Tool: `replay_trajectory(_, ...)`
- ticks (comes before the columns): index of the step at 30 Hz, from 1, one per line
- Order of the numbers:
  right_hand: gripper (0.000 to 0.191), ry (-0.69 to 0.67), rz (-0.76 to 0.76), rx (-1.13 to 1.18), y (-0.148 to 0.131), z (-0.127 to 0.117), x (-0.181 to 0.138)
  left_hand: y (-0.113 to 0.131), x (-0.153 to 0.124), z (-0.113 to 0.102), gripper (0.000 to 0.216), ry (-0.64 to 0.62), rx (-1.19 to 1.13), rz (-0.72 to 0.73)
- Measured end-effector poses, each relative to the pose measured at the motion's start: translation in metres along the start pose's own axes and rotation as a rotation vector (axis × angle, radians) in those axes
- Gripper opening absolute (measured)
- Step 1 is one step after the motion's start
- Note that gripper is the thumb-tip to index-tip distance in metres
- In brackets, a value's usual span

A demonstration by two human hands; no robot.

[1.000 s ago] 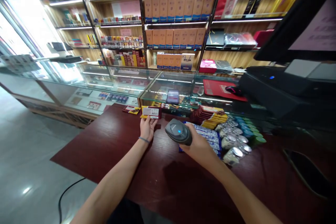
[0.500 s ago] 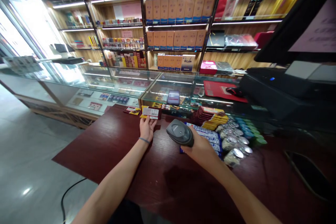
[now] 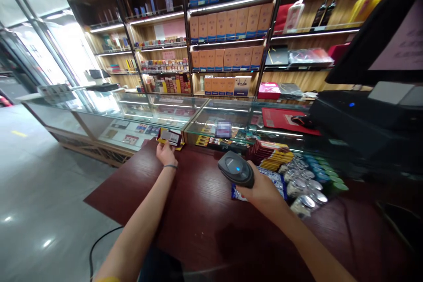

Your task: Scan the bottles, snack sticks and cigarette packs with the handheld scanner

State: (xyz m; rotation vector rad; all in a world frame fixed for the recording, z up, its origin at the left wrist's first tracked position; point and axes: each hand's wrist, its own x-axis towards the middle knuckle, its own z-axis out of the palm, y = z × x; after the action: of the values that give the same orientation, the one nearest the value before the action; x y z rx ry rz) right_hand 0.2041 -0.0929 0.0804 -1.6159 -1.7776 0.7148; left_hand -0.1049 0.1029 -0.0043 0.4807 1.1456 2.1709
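Note:
My left hand (image 3: 166, 153) is closed on a flat maroon-and-yellow packet (image 3: 172, 137) with a white barcode label turned up. It holds the packet at the far edge of the dark wooden table (image 3: 198, 185). A similar packet (image 3: 180, 146) lies beneath it, mostly covered. Wrapped round the handle of a grey barcode scanner (image 3: 235, 170), my right hand (image 3: 262, 187) is over the table, and a blue light glows on the scanner. Beside and partly behind that hand lie blue-and-white packets (image 3: 279, 180). A stack of maroon-and-yellow packets (image 3: 269, 155) rests just beyond them.
Several silver-lidded jars (image 3: 302, 205) and green-topped containers (image 3: 339, 185) stand to the right. A glass display case (image 3: 224, 108) borders the table's far side. At right are a monitor (image 3: 380, 48), a red mat (image 3: 280, 119) and a mouse (image 3: 300, 120). A black cable (image 3: 94, 246) hangs at lower left.
My left hand has moved left with the packet, bringing it over the other one. The scanner's light has turned blue. The camera view has shifted slightly.

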Motion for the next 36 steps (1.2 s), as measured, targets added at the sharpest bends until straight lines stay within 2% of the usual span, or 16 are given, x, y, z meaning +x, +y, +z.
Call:
replay_trajectory(1, 0.036, 0.013, -0.008, 0.007, 0.002, 0.0, 0.0, 0.001, 0.009, -0.006, 0.014, -0.017, 0.102, 0.103)
replay_trajectory(3, 0.034, 0.034, -0.024, 0.02, 0.005, 0.0, 0.0, 0.003, 0.026, -0.02, 0.015, -0.13, 0.355, 0.28)
replay_trajectory(5, 0.035, 0.052, -0.034, 0.03, 0.008, 0.0, 0.001, 0.006, 0.04, -0.035, 0.015, -0.276, 0.581, 0.379)
replay_trajectory(7, 0.036, 0.068, -0.041, 0.046, 0.009, -0.001, 0.001, 0.009, 0.05, -0.047, 0.019, -0.449, 0.718, 0.426)
replay_trajectory(10, 0.037, 0.087, -0.041, 0.078, 0.009, -0.002, 0.002, 0.013, 0.061, -0.056, 0.028, -0.705, 0.794, 0.461)
replay_trajectory(12, 0.035, 0.094, -0.044, 0.095, 0.008, -0.002, 0.002, 0.014, 0.066, -0.057, 0.027, -0.796, 0.808, 0.468)
replay_trajectory(17, 0.034, 0.084, -0.079, 0.094, 0.011, -0.002, 0.002, 0.009, 0.078, -0.057, 0.018, -0.848, 0.811, 0.429)
replay_trajectory(22, 0.036, 0.101, -0.11, 0.058, 0.016, -0.001, 0.002, 0.002, 0.086, -0.058, 0.021, -0.84, 0.722, 0.247)
replay_trajectory(25, 0.036, 0.095, -0.125, 0.054, 0.018, 0.0, 0.002, -0.003, 0.09, -0.057, 0.027, -0.851, 0.712, 0.19)
replay_trajectory(28, 0.034, 0.132, -0.136, 0.028, 0.022, 0.004, 0.004, -0.008, 0.091, -0.055, 0.027, -0.813, 0.672, 0.198)
replay_trajectory(30, 0.033, 0.151, -0.135, 0.009, 0.025, 0.006, 0.005, -0.01, 0.092, -0.054, 0.024, -0.805, 0.659, 0.261)
replay_trajectory(33, 0.035, 0.157, -0.129, 0.006, 0.027, 0.007, 0.006, -0.012, 0.093, -0.053, 0.022, -0.853, 0.705, 0.312)
replay_trajectory(36, 0.035, 0.134, -0.108, 0.006, 0.023, 0.005, 0.005, -0.011, 0.093, -0.053, 0.027, -0.918, 0.748, 0.252)
